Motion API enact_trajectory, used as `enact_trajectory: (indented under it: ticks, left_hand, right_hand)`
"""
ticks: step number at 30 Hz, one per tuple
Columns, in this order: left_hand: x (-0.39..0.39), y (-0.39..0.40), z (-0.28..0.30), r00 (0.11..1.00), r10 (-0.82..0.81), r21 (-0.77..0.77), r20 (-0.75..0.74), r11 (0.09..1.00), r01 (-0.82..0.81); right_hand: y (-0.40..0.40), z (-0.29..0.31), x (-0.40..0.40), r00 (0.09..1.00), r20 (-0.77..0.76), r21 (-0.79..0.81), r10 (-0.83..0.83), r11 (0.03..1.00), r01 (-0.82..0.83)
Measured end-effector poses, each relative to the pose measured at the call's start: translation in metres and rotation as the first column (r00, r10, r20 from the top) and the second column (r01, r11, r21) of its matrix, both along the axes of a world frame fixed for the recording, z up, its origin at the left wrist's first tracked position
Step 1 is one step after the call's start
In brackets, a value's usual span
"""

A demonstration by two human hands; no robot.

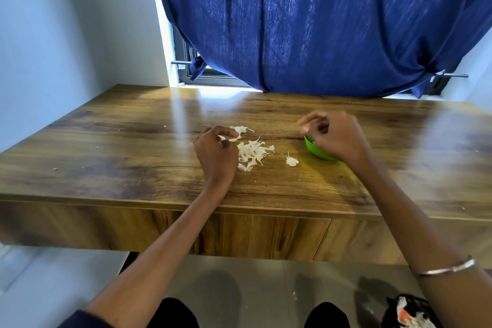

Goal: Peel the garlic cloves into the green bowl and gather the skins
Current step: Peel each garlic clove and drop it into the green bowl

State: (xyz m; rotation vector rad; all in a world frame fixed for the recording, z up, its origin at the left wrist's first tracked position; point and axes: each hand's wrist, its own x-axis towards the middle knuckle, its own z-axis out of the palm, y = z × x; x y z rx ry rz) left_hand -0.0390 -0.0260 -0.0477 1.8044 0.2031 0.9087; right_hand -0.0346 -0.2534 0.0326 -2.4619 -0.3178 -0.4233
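Green round bowl (318,151), contents hidden behind clenched empty right hand (336,134); left hand (217,150) pinches a clove (233,139) beside papery skins (251,152).

Two bare forearms reach forward.
Left hand (217,153) curls with fingers bent under; right hand (334,136) hangs raised, fingers loosely curled, a bangle on its forearm.

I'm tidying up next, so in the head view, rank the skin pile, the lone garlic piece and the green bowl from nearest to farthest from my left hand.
From the left hand:
1. Skin pile, touching its right side.
2. Lone garlic piece, farther right, alone on the table.
3. Green bowl, farthest right, under the right hand.
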Motion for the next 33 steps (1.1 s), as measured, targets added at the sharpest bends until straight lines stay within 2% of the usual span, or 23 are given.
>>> enact_trajectory:
  ticks: [3,6,8,17,20,27,33]
  left_hand:
    - [-0.005,-0.002,0.004,0.999,-0.038,0.036,0.018,0.999,0.037]
    - [-0.011,-0.007,0.009,0.995,-0.103,0.050,0.002,0.993,0.103]
    - [-0.013,-0.008,0.009,0.992,-0.125,0.079,0.015,0.989,0.124]
    - [-0.011,-0.007,0.008,0.972,-0.233,0.133,-0.033,0.963,0.236]
    - [-0.009,-0.007,0.006,0.966,-0.257,0.161,-0.026,0.953,0.258]
    - [0.001,-0.007,0.003,0.958,-0.287,0.177,0.005,0.943,0.282]
    - [0.001,-0.004,0.000,0.948,-0.302,0.223,-0.097,0.922,0.317]
  right_hand:
    - [0.013,-0.018,-0.009,0.996,-0.079,-0.177,0.049,0.982,-0.062]
    - [0.022,-0.035,-0.006,0.998,-0.058,-0.346,-0.025,0.938,0.003]
    - [0.026,-0.044,-0.003,0.997,-0.053,-0.382,-0.064,0.923,0.039]
    - [0.030,-0.050,0.000,0.991,-0.116,-0.225,-0.067,0.973,0.040]
    - [0.035,-0.050,-0.002,0.997,-0.064,-0.182,-0.037,0.983,0.025]
    - [0.063,-0.052,0.003,1.000,0.017,0.090,-0.012,0.996,0.010]
    - [0.068,-0.061,0.011,0.996,-0.046,0.198,0.071,0.978,-0.061]
